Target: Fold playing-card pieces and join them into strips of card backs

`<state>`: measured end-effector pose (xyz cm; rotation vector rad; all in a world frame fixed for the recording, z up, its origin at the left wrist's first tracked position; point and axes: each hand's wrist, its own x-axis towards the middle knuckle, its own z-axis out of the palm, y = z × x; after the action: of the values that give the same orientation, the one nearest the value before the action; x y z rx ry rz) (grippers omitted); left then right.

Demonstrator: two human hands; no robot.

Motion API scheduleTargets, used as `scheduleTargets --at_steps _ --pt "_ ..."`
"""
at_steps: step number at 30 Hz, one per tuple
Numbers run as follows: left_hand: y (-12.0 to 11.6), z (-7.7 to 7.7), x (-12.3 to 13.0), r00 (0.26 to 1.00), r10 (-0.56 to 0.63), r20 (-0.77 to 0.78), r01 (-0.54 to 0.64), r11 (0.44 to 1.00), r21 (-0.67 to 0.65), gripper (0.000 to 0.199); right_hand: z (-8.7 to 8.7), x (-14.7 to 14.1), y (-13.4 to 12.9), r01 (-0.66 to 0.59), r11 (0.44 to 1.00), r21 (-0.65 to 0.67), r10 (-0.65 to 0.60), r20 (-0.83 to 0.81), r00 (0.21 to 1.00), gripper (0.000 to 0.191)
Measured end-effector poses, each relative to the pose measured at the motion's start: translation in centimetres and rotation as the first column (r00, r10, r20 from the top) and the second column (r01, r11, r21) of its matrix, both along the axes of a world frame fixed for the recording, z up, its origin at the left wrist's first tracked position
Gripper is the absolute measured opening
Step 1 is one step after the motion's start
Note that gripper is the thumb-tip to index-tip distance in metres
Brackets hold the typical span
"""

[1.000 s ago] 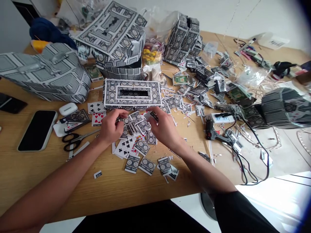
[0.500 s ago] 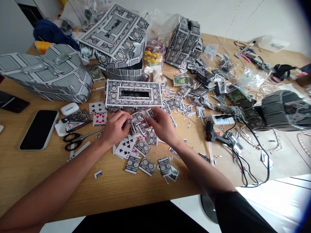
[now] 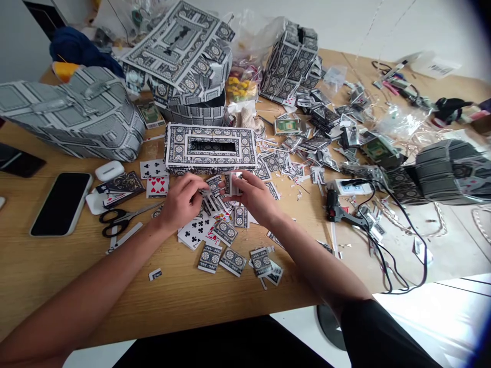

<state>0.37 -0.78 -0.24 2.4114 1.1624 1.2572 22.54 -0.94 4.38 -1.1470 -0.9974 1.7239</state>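
Note:
My right hand (image 3: 258, 198) pinches a small folded piece of playing card (image 3: 231, 185) between thumb and fingers, its white edges showing. My left hand (image 3: 184, 200) is curled beside it, fingertips together over a heap of cut card pieces (image 3: 213, 203); what those fingers hold, if anything, I cannot make out. Just beyond both hands stands a rectangular box covered in patterned cards (image 3: 210, 134), with a slot in its top. Nearer to me lie a seven of clubs (image 3: 194, 234) and several folded card pieces (image 3: 232, 261).
Black-handled scissors (image 3: 115, 221) and a phone (image 3: 61, 204) lie at left. A glue gun (image 3: 337, 208) with black cables rests at right, by a power strip (image 3: 351, 188). Card-covered bags (image 3: 95, 115) and a card stack-like block (image 3: 289, 64) stand behind, near piled scraps (image 3: 326, 120).
My right hand has turned the folded card piece more upright. The left fingers have shifted slightly at the heap, staying curled.

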Motion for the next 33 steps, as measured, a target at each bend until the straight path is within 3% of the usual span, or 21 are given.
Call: scheduleTargets --at_steps 3,8,14,18,26,33 --pt "0.0 0.0 0.0 1.000 0.013 0.001 -0.013 1.000 -0.017 0.031 -0.2 -0.1 0.0 0.039 0.999 0.005 -0.039 0.014 0.999 0.039" --pt "-0.2 0.3 0.0 0.999 -0.027 -0.034 0.025 0.998 -0.059 0.028 -0.8 0.0 -0.1 0.001 0.991 0.135 -0.024 0.169 0.985 0.043" --pt "-0.2 0.5 0.1 0.977 -0.125 -0.175 0.119 0.992 -0.044 0.041 -1.6 0.2 0.1 -0.087 0.980 0.180 0.050 0.200 0.979 0.031" --pt "-0.1 0.8 0.3 0.971 -0.136 -0.195 0.128 0.990 -0.050 0.032 -1.9 0.3 0.2 -0.090 0.967 0.240 0.024 0.264 0.964 0.022" --pt "-0.1 0.8 0.3 0.990 -0.095 -0.104 0.085 0.991 -0.104 0.011 -1.0 0.6 0.1 -0.169 0.936 0.309 -0.019 0.523 0.852 0.022" --pt "-0.2 0.8 0.1 0.998 -0.047 0.042 0.052 0.992 -0.112 0.010 -0.6 0.4 -0.4 -0.285 0.890 0.356 0.027 0.583 0.812 0.024"
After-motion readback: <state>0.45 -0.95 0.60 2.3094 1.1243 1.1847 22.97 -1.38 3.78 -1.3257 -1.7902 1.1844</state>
